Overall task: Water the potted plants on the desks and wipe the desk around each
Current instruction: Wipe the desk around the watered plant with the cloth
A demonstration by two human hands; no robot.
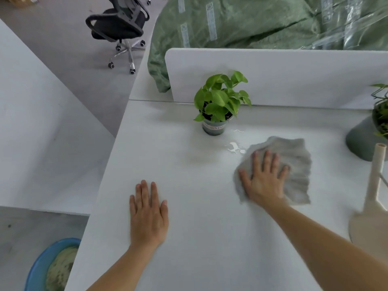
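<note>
Head view: the right hand (264, 177) is laid flat, fingers spread, on a crumpled grey cloth (294, 156) on the white desk (199, 259). At 11 o'clock from the cloth a small leafy green plant in a grey pot (216, 122) is seen, with a small water puddle (234, 147) between them. The left hand (148, 215) is rested flat and empty at 8 o'clock.

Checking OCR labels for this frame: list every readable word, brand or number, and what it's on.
"ORNIN": pink letters on the label of the small plant pot, only partly legible; the ends curve out of view.
Printed strips on the green plastic-wrapped bundle: too blurred to read.
No other text visible.
</note>
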